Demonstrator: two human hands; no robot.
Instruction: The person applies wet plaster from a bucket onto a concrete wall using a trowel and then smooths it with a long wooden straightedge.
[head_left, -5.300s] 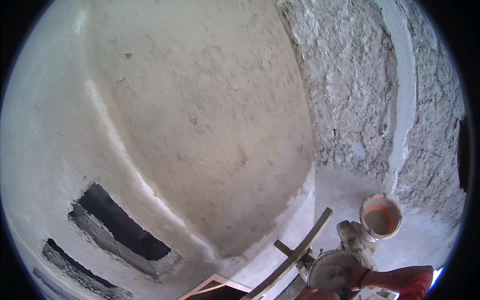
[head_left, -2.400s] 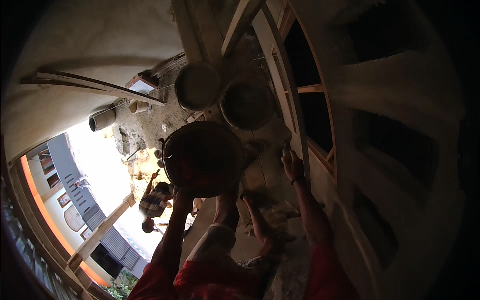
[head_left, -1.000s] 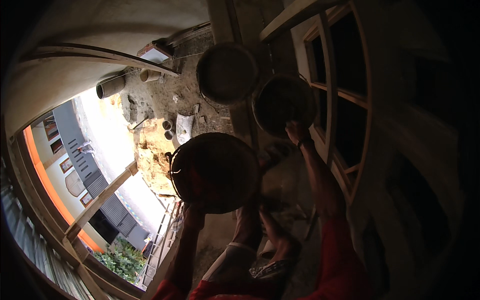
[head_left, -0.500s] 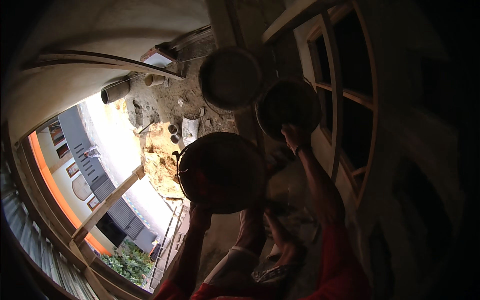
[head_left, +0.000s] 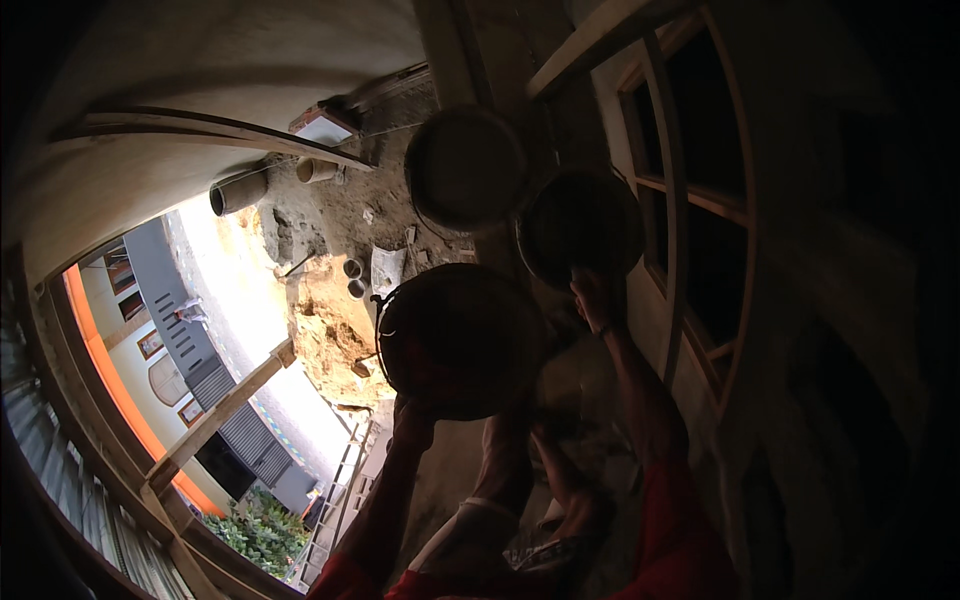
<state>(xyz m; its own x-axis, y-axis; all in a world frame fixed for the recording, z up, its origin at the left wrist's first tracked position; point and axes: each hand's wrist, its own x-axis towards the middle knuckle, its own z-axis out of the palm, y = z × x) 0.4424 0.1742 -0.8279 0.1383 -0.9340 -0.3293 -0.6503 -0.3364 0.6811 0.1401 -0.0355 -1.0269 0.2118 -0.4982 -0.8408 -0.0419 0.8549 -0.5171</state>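
My left hand (head_left: 413, 425) is closed on the near lower edge of a large dark bucket (head_left: 455, 345), whose wire handle hangs at its left side. Shadow hides the bucket's inside, and my fingers are only partly visible. Farther right, my right hand (head_left: 592, 298) grips the near rim of a second dark round bucket (head_left: 580, 225); what it contains is too dark to make out. Beyond both, a third round container (head_left: 467, 168) stands with its wide mouth up, touched by neither hand. My bare legs (head_left: 505, 465) are below the near bucket.
At right is a wooden window frame (head_left: 735, 205) along the wall. Timber props (head_left: 225, 125) lean at upper left. Rubble, two small pipe ends (head_left: 354, 279) and a pale sack (head_left: 388, 268) lie on the dirt below. A wooden rail (head_left: 222, 410) and ladder (head_left: 345, 500) stand left.
The bucket in my left hand has moved a little right, closer to the second bucket. My right hand keeps its grip on the rim. The whole view has shifted slightly.
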